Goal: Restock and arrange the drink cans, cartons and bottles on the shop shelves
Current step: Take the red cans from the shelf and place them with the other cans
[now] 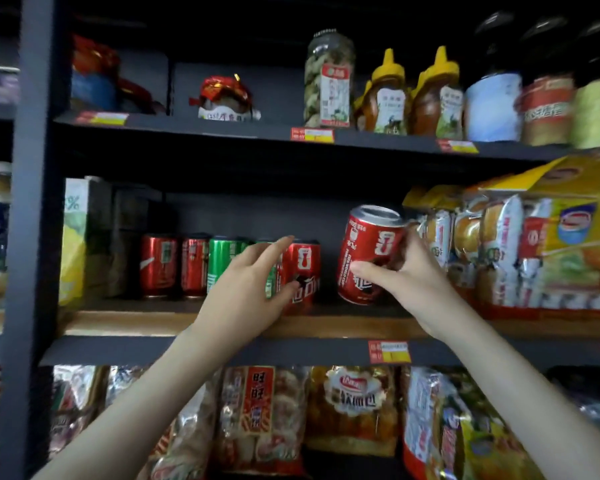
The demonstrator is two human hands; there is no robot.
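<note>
The red cola can [369, 252] is in the right hand [413, 275], over the middle shelf [136, 323], in the gap between the row of cans and the snack packs. Its long axis is near upright but tipped, the silver top leaning up and to the right and the base swung down to the left. The base is low over the shelf board; whether it touches cannot be told. The right hand grasps it from the right side, thumb across the front of the lower label, fingers curled round behind.

Just to its left stands an upright red can [303, 271], the last of a row of cans: two red ones [158, 265], a green one [224, 261], and another green one [272, 284] mostly hidden by the left hand [246, 289]. That hand is released, fingers fairly straight and reaching over the can tops, thumb laid against the front of the end red can.

A juice carton [73, 237] stands at the shelf's left end. Snack packs [499, 254] fill its right side. A price tag [388, 351] hangs on the shelf edge. Above, honey bottles [385, 95] stand beside a tall jar [329, 77].
</note>
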